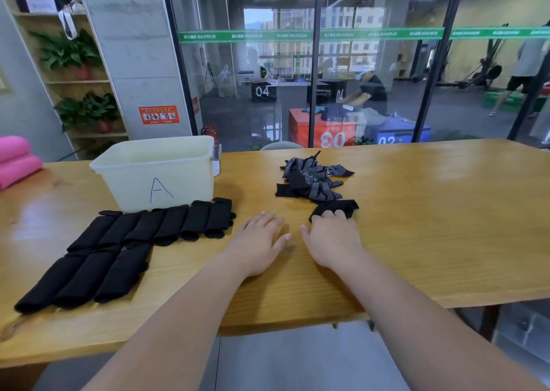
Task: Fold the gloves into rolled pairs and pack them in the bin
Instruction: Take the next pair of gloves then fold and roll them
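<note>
While left hand (258,243) lies flat, right hand (331,241) fingers (329,213) curl onto glove (346,205)

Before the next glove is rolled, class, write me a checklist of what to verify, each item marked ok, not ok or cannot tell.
1. Right hand has a grip on the black glove: ok, fingers curl on its edge.
2. Left hand free: ok, flat on the table.
3. Loose gloves left to pair: ok, a pile lies behind the black glove.
4. Rolled pairs packed in the bin: not ok, they lie in rows on the table.
5. Room inside the bin: cannot tell, its floor is hidden.
</note>
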Demonstrator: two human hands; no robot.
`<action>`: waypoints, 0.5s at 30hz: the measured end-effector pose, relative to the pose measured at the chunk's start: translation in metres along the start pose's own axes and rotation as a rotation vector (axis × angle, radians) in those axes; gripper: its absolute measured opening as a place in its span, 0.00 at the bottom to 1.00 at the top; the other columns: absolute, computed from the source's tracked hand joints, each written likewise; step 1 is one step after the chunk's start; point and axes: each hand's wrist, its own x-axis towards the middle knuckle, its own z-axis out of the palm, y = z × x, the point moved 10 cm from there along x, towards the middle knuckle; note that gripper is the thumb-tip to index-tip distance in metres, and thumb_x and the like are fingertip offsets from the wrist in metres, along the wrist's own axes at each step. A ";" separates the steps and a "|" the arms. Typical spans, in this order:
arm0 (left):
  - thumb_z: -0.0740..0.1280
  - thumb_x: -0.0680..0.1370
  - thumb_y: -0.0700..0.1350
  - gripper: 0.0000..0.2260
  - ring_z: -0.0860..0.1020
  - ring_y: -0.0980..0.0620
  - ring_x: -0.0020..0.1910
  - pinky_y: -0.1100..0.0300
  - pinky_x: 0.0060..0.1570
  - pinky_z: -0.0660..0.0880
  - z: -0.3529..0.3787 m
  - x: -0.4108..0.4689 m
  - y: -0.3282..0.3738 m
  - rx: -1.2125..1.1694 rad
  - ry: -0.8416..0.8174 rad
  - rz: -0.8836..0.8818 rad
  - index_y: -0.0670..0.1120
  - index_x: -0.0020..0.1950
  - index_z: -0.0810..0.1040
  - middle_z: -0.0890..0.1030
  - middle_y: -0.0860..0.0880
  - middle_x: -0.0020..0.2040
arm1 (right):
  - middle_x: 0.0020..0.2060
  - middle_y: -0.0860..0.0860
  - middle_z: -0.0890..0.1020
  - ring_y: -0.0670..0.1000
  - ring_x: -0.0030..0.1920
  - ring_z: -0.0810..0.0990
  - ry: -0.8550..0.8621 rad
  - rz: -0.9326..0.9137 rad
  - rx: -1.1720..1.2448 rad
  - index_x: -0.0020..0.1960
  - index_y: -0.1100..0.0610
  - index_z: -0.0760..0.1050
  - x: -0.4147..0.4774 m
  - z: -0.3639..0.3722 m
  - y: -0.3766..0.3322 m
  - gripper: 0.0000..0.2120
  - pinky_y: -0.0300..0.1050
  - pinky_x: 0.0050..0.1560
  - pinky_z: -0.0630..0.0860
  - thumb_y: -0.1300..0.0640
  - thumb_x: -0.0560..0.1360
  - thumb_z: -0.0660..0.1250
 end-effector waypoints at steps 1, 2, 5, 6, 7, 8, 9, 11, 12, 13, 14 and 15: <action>0.51 0.87 0.63 0.28 0.50 0.51 0.85 0.48 0.84 0.47 -0.001 -0.002 -0.002 -0.006 0.012 -0.001 0.54 0.86 0.58 0.56 0.51 0.86 | 0.63 0.53 0.80 0.57 0.63 0.75 0.025 -0.043 0.066 0.67 0.53 0.78 0.000 -0.003 -0.006 0.25 0.57 0.62 0.74 0.40 0.85 0.51; 0.51 0.87 0.63 0.28 0.50 0.51 0.85 0.48 0.84 0.47 -0.003 -0.004 -0.005 -0.010 0.024 -0.003 0.54 0.85 0.59 0.56 0.52 0.86 | 0.62 0.52 0.80 0.57 0.62 0.77 0.051 -0.084 0.176 0.67 0.51 0.79 0.000 -0.007 -0.008 0.23 0.56 0.61 0.76 0.42 0.85 0.53; 0.50 0.87 0.63 0.28 0.51 0.52 0.85 0.48 0.84 0.48 -0.006 -0.009 -0.012 -0.019 0.046 -0.018 0.55 0.85 0.59 0.58 0.53 0.86 | 0.63 0.49 0.79 0.54 0.64 0.76 0.170 -0.099 0.494 0.67 0.48 0.81 0.009 -0.022 0.011 0.17 0.54 0.64 0.77 0.51 0.83 0.59; 0.50 0.87 0.63 0.27 0.51 0.52 0.85 0.48 0.84 0.47 -0.007 -0.010 -0.013 -0.027 0.049 -0.023 0.55 0.85 0.59 0.58 0.53 0.86 | 0.64 0.48 0.79 0.54 0.66 0.75 0.209 -0.057 0.504 0.68 0.47 0.80 0.013 -0.025 0.026 0.17 0.53 0.66 0.75 0.54 0.82 0.60; 0.50 0.87 0.63 0.27 0.50 0.53 0.85 0.48 0.84 0.47 -0.007 -0.012 -0.013 -0.034 0.056 -0.026 0.55 0.85 0.59 0.58 0.53 0.86 | 0.65 0.48 0.78 0.54 0.67 0.74 0.225 -0.007 0.474 0.68 0.46 0.80 0.018 -0.024 0.042 0.19 0.53 0.67 0.74 0.57 0.81 0.61; 0.50 0.87 0.63 0.27 0.50 0.53 0.85 0.49 0.84 0.47 -0.008 -0.014 -0.013 -0.035 0.067 -0.028 0.55 0.85 0.59 0.58 0.54 0.86 | 0.67 0.48 0.78 0.55 0.68 0.73 0.198 0.039 0.435 0.69 0.46 0.79 0.023 -0.018 0.056 0.21 0.52 0.68 0.74 0.60 0.80 0.61; 0.50 0.87 0.63 0.27 0.50 0.53 0.85 0.49 0.84 0.47 -0.009 -0.014 -0.013 -0.037 0.075 -0.030 0.55 0.85 0.60 0.58 0.54 0.85 | 0.69 0.48 0.78 0.55 0.69 0.73 0.144 0.062 0.410 0.70 0.46 0.79 0.028 -0.008 0.066 0.24 0.51 0.69 0.74 0.63 0.79 0.60; 0.50 0.87 0.63 0.27 0.51 0.53 0.85 0.50 0.83 0.47 -0.009 -0.015 -0.013 -0.054 0.079 -0.040 0.55 0.85 0.60 0.59 0.53 0.85 | 0.71 0.46 0.78 0.54 0.69 0.75 0.049 0.039 0.409 0.70 0.45 0.79 0.034 0.012 0.069 0.25 0.51 0.68 0.75 0.64 0.78 0.61; 0.50 0.87 0.63 0.28 0.51 0.53 0.85 0.50 0.83 0.47 -0.009 -0.014 -0.014 -0.065 0.077 -0.049 0.55 0.85 0.59 0.59 0.53 0.85 | 0.71 0.45 0.78 0.53 0.69 0.76 0.043 0.010 0.413 0.69 0.44 0.80 0.034 0.018 0.066 0.25 0.51 0.68 0.75 0.64 0.78 0.61; 0.50 0.87 0.63 0.28 0.51 0.53 0.85 0.50 0.82 0.47 -0.008 -0.014 -0.015 -0.073 0.075 -0.059 0.55 0.85 0.59 0.59 0.53 0.85 | 0.70 0.45 0.79 0.53 0.68 0.77 0.066 -0.020 0.420 0.69 0.44 0.80 0.034 0.020 0.062 0.24 0.51 0.68 0.76 0.63 0.79 0.62; 0.50 0.87 0.64 0.28 0.51 0.53 0.85 0.50 0.82 0.48 -0.008 -0.013 -0.016 -0.078 0.075 -0.066 0.55 0.85 0.59 0.59 0.53 0.85 | 0.69 0.45 0.80 0.52 0.67 0.77 0.099 -0.044 0.429 0.69 0.44 0.80 0.034 0.020 0.058 0.22 0.51 0.67 0.77 0.61 0.80 0.63; 0.50 0.87 0.64 0.28 0.51 0.53 0.85 0.49 0.82 0.48 -0.007 -0.013 -0.017 -0.083 0.079 -0.069 0.55 0.85 0.59 0.60 0.54 0.85 | 0.67 0.46 0.81 0.52 0.66 0.78 0.128 -0.072 0.438 0.70 0.43 0.80 0.034 0.019 0.053 0.22 0.51 0.66 0.77 0.60 0.80 0.65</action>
